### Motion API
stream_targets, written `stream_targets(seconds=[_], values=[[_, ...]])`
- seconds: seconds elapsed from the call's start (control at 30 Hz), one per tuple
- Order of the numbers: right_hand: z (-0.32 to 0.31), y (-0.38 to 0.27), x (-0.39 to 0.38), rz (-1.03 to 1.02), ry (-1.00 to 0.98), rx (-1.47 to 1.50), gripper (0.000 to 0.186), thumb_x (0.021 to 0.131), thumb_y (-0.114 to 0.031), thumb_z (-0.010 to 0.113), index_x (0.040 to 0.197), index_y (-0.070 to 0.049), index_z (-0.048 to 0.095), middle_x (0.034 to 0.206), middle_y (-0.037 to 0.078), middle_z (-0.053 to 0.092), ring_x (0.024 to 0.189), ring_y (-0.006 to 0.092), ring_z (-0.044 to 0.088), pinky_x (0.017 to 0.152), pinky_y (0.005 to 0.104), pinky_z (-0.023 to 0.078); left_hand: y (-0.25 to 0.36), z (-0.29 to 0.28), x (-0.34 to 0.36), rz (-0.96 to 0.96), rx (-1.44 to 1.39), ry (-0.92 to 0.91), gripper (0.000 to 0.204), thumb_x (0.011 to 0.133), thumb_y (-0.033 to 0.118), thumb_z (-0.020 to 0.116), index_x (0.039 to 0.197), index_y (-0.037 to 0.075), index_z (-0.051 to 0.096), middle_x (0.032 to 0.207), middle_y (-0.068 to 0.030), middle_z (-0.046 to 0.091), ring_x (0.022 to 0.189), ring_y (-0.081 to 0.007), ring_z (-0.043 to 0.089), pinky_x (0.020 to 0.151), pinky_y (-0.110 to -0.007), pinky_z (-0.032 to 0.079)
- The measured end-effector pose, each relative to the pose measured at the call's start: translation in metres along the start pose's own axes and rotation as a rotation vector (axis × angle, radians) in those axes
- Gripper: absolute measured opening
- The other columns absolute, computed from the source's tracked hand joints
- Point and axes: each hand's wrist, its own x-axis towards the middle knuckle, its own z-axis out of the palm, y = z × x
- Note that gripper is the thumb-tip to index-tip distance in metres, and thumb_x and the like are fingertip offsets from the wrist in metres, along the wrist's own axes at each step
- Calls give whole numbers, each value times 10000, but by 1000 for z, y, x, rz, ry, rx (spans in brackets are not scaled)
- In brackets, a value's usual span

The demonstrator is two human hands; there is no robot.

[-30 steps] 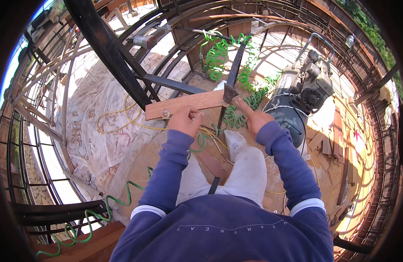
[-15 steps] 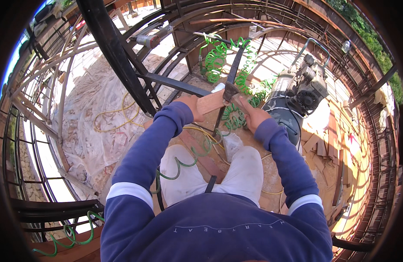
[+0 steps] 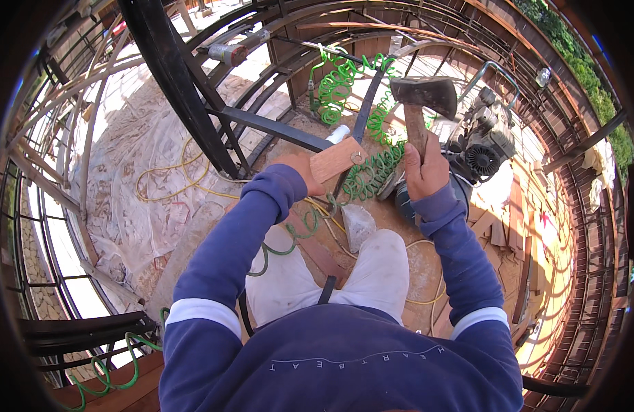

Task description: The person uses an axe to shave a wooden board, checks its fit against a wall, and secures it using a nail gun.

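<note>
My right hand (image 3: 427,172) is closed around the wooden handle of a hatchet (image 3: 425,97), whose dark, worn metal head is raised above and right of the wood block. My left hand (image 3: 300,170) grips a short, light-brown wood block (image 3: 333,163) by its near left end. A small round fitting or hole shows at the block's right end; which one I cannot tell. The block lies tilted against the junction of a dark metal bar (image 3: 279,130). A small white cylinder (image 3: 338,134) sits just behind the block. The hatchet and block are apart.
A green coiled hose (image 3: 337,86) hangs over the frame ahead. An air compressor (image 3: 461,154) stands right of my right hand. Plastic sheeting (image 3: 125,213) and a yellow cable (image 3: 186,182) cover the ground at left; wood offcuts (image 3: 516,206) lie at right.
The hatchet head was at the wood block's right end and is now lifted up and to the right. My left hand still holds the block in nearly the same place.
</note>
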Motion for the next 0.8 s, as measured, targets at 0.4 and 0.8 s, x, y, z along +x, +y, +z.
stream_targets(seconds=[0.4, 0.8], values=[[17, 21, 3, 81, -248, -216, 335, 975, -279, 524, 1111, 21, 465, 794, 285, 645, 789, 484, 625, 727, 555, 491, 2, -1, -3, -44, -28, -7, 643, 630, 427, 763, 1066, -35, 661, 983, -250, 698, 912, -368, 693, 851, -408, 546], [17, 16, 12, 40, -256, -229, 343, 981, -321, 527, 1095, 0, 484, 797, 270, 653, 772, 472, 632, 703, 552, 486, 4, -5, -4, -57, -39, -46, 664, 631, 430, 779, 1085, -42, 667, 1055, -255, 687, 963, -366, 684, 890, -401, 541]])
